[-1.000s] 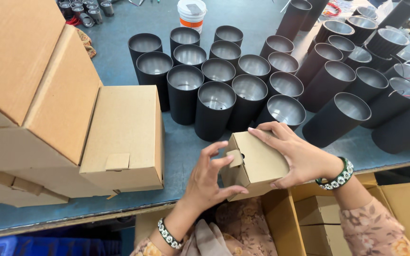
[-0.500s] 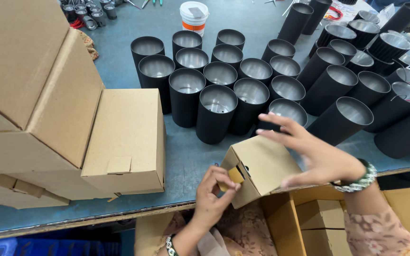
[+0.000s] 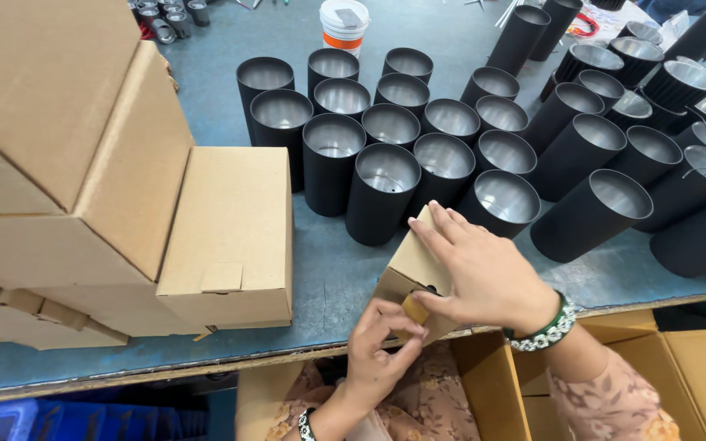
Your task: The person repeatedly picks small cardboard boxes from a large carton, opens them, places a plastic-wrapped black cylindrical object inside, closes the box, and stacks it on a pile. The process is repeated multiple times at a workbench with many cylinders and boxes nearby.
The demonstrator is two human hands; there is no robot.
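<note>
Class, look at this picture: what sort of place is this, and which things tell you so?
Probably a factory packing bench. Many identical black metal cylinders stand in rows on the blue-grey table, closed cardboard boxes are stacked alongside, and both hands work at a small box.

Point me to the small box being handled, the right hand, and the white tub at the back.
small cardboard box (image 3: pixel 408 265), head view, on its bare top face left of the fingers.
right hand (image 3: pixel 484 273), head view, on the back of the hand.
white tub (image 3: pixel 344 14), head view, on its lid.
</note>
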